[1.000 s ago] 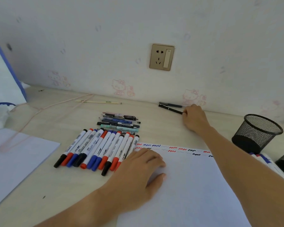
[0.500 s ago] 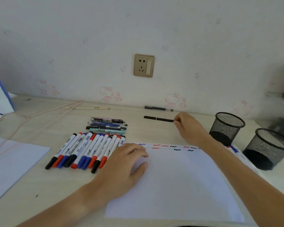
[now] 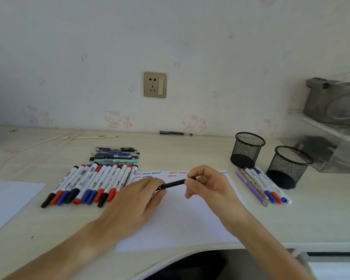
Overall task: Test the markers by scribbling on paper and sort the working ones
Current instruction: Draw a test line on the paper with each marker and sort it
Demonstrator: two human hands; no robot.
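A slim black pen [image 3: 173, 184] hangs level over the white paper [image 3: 182, 223]. My right hand [image 3: 207, 183] pinches its right end near a silver ring, and my left hand [image 3: 137, 199] grips its left end. Red, blue and black squiggles [image 3: 160, 174] run along the paper's top edge. A row of several white markers [image 3: 93, 183] with red, blue and black caps lies left of the paper, and several pens [image 3: 115, 155] are stacked behind them. A few markers and pens [image 3: 263, 185] lie right of the paper.
Two black mesh cups [image 3: 248, 149] [image 3: 288, 166] stand at the right. Another black pen [image 3: 175, 133] lies against the wall. A second white sheet [image 3: 6, 201] lies at the far left, with a pink cord [image 3: 34, 145] behind it. A clear plastic box [image 3: 329, 146] sits far right.
My right hand brought the black pen from the wall side back over the paper. My left hand lifted off the sheet and took the pen's left end.
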